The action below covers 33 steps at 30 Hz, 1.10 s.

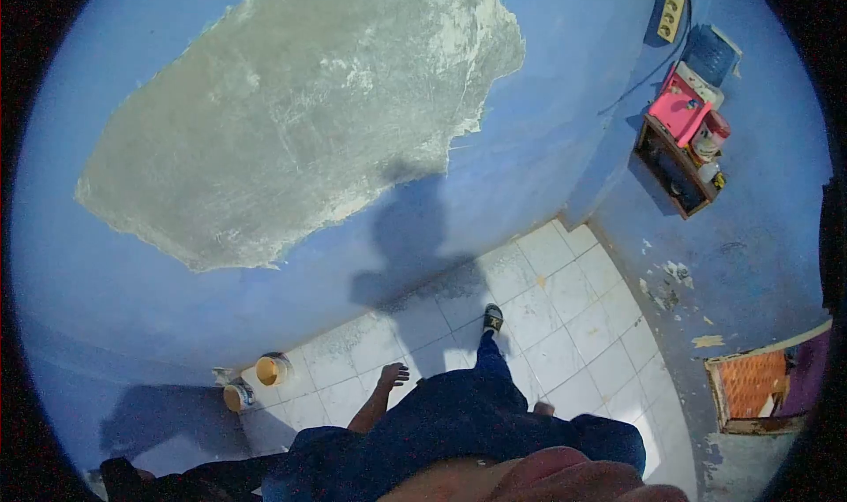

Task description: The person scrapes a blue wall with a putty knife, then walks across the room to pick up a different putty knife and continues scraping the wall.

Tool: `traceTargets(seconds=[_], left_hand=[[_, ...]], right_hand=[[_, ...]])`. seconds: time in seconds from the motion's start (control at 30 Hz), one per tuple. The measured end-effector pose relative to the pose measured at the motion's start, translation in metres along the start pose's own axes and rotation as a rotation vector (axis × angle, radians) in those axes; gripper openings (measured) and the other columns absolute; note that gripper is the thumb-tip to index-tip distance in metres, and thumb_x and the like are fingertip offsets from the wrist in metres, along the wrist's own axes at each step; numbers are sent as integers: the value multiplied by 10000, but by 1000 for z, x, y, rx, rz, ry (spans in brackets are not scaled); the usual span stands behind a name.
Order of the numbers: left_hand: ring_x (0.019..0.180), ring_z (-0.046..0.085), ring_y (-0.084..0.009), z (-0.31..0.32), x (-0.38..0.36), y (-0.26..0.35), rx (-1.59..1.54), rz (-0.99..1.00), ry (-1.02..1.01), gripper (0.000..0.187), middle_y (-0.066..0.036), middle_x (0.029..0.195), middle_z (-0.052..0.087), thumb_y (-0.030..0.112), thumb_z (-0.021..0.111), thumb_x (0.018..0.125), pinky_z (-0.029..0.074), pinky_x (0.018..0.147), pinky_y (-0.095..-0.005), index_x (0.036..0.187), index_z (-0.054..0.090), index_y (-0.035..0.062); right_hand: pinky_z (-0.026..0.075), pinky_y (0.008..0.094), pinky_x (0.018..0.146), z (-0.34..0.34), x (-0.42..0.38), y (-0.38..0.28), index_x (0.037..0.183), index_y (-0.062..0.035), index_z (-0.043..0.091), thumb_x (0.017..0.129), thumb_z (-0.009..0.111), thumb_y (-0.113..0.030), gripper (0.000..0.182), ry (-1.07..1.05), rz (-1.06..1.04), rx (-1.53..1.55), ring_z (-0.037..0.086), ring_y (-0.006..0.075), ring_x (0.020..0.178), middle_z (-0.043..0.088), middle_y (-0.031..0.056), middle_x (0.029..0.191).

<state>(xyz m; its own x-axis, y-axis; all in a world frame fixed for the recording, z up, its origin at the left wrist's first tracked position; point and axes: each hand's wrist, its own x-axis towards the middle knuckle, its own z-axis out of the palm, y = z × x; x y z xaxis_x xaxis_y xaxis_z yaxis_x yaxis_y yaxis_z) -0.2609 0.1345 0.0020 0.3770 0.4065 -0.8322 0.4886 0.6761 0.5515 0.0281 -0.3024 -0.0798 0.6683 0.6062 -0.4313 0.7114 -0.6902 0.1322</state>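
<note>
My left hand (pixel 394 376) hangs beside my body above the tiled floor, its fingers apart and holding nothing. Of my right hand (pixel 544 408), only a small part shows past the dark blue clothing; its fingers are hidden. One foot in a dark sandal (pixel 493 318) is planted on the white tiles (pixel 553 361). In front of me stands a blue wall with a large bare grey patch (pixel 300 123), its edges ragged and flaking. My shadow falls across the wall and floor.
Two buckets (pixel 272 370) (pixel 236 397) stand by the wall at the left. A wooden wall shelf (pixel 675 167) at the right holds a pink container (pixel 679 105) and other items. Above it hangs a power strip (pixel 672 11) with a cable. A framed opening (pixel 759 383) sits lower right.
</note>
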Motion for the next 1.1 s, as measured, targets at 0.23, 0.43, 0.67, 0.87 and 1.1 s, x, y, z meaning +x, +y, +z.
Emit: traceTargets(seconds=[0.23,0.43,0.67,0.87,1.1], left_hand=[[797,636,-220,31,40,87,122,-71,-123,380,-66,903,661,401,519,873,470,703,-428,1046,624,79],[858,602,-215,95,102,200,14,97,22,428,-54,917,650,431,516,880,453,768,-439,1109,608,81],[1154,490,-257,197,47,429,-342,509,-328,566,-137,1243,536,483,443,916,349,986,-439,1210,522,6],[1164,481,-256,263,-24,589,-261,711,-671,610,-160,1232,539,483,361,954,335,1003,-405,1239,502,-38],[1121,501,-271,355,-46,691,-502,544,-1068,570,-194,1164,559,440,336,962,405,935,-398,1207,507,-45]], right_hand=[[508,408,776,-157,274,-1,895,9,674,818,571,-214,258,541,637,1013,626,346,912,661,192,901],[365,206,509,-495,348,-32,1057,-20,648,883,622,-240,282,852,-173,1527,456,51,595,581,-4,729],[482,288,739,-712,326,-63,1054,0,642,895,602,-192,252,1137,-473,1479,633,191,816,670,129,972],[475,291,670,-740,334,-78,1063,-52,658,873,627,-190,237,1226,-338,1369,615,189,721,660,128,856],[459,282,608,-747,323,-84,1037,-46,669,835,658,-121,216,1221,-262,1278,583,179,646,638,129,791]])
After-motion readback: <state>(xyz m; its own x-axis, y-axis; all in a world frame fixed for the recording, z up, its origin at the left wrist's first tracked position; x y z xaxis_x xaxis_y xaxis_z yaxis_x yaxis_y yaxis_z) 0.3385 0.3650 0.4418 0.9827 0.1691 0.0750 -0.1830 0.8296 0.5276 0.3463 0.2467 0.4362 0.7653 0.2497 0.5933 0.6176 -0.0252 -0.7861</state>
